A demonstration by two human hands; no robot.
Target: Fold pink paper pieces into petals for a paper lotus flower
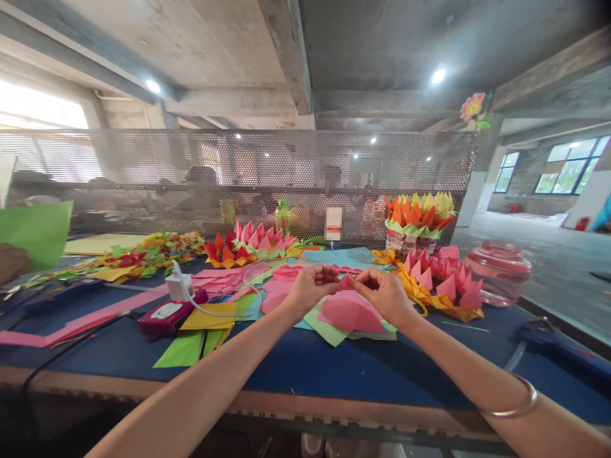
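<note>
A small folded pink paper [347, 282] is held up between my two hands, over a loose pile of pink sheets [351, 311] with green ones [329, 329] beneath. The fingers of my left hand [312, 289] are curled and pinch its left side. My right hand [384, 294] pinches its right side between thumb and forefinger. Pink pointed paper petals [446, 280] with yellow paper around their base lie to the right of my right hand.
A magenta power socket [165, 315] with a white plug [178, 286] sits left. A glue gun [548, 340] and a pink-tinted jar [499, 273] stand right. Layered paper flowers [420, 219] rise before the perforated screen [286, 165]. A person's hand [12, 259] with green paper [41, 232] shows far left.
</note>
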